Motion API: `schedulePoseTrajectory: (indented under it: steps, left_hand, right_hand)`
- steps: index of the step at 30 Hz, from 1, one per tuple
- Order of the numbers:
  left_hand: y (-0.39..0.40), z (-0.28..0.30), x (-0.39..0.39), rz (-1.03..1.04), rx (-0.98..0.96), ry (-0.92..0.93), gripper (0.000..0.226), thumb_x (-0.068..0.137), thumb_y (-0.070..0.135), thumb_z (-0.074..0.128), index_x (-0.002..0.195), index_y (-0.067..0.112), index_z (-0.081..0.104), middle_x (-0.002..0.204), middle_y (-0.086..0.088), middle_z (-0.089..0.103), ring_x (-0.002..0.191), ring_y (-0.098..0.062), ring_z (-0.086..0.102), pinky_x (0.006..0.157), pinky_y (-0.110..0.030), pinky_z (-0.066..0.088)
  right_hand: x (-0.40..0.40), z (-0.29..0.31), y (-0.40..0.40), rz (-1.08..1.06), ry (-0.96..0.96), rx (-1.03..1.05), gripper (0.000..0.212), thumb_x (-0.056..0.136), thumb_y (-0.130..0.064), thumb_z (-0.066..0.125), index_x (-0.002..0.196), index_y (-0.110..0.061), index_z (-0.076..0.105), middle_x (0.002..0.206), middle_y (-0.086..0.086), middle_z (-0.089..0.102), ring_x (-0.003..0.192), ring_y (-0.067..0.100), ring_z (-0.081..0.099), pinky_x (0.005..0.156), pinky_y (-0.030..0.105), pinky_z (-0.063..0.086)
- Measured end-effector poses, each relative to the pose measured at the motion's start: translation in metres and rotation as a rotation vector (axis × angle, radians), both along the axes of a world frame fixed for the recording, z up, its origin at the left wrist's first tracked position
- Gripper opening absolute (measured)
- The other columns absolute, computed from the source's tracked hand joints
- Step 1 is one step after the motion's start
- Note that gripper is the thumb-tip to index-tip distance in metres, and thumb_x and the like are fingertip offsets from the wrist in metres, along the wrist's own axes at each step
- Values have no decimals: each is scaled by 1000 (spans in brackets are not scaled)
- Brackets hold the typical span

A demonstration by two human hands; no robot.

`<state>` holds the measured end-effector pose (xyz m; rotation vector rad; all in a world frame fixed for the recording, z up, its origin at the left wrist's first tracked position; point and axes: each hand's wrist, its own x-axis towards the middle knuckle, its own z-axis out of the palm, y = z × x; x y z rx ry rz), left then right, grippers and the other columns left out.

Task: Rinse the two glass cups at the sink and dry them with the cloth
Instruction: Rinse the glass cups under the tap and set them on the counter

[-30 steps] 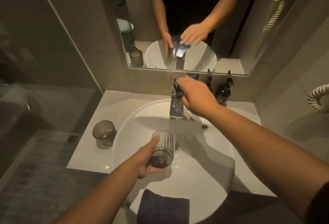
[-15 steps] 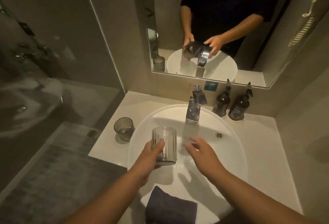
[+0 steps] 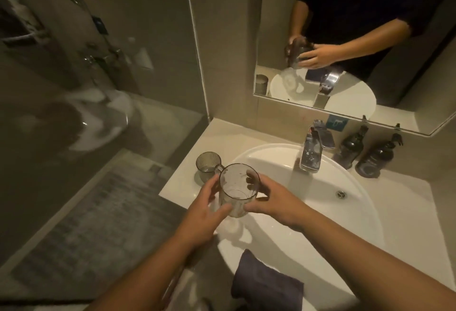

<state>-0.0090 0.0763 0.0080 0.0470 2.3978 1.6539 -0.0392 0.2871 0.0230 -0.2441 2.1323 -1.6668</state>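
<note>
Both hands on one glass over the sink's left edge

The ribbed glass cup (image 3: 238,191) is tilted, mouth toward the camera, with the left hand (image 3: 206,208) curled round its left side and the right hand (image 3: 274,201) wrapped round the right. The second glass cup (image 3: 208,166) stands on the tabletop (image 3: 222,138) just behind; the dark cloth (image 3: 264,283) drapes over the sink (image 3: 357,212) rim.

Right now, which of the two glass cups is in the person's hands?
The nearer cup, gripped by both hands over the sink; the other cup stands untouched on the counter.
</note>
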Motion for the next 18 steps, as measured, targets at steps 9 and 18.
schedulePoseTrajectory:
  steps: [9, 18]
  left_hand:
    - [-88, -24, -29, 102, -63, 16, 63, 72, 28, 75, 118, 57, 43, 126, 26, 57, 120, 9, 54, 101, -22, 42]
    - [-132, -93, -61, 13, -96, -51, 65, 77, 36, 72, 137, 37, 46, 134, 3, 59, 123, -7, 58, 107, -34, 49]
  right_hand:
    - [-41, -5, -99, 88, 156, 350, 81, 75, -28, 80, 141, -27, 35, 127, -11, 51, 109, 11, 53, 82, 13, 42]
    - [-53, -50, -151, -8, 206, 688, 80, 67, -44, 81, 136, -26, 45, 131, -1, 59, 113, 23, 59, 96, 39, 47]
